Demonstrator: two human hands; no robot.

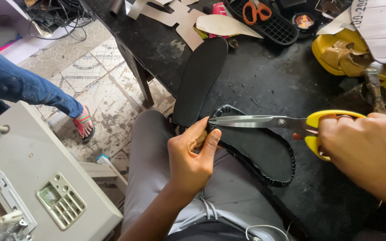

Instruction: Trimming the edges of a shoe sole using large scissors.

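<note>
The left hand [192, 154] pinches the near end of a black shoe sole [255, 147] that lies at the counter's [264, 80] near edge, over the person's grey-trousered lap. The right hand [367, 149] grips yellow-handled scissors [287, 122], whose blades meet almost closed at the sole's rim, just beside the left thumb. A black insole [199, 80] lies along the counter's left edge, touching the sole's end. Orange-handled scissors [255, 11] rest in a black tray [273, 27] toward the far edge.

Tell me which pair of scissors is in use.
The yellow-handled scissors, gripped by the right hand, blades at the black sole's edge; the orange-handled scissors lie untouched in the black tray.
</note>
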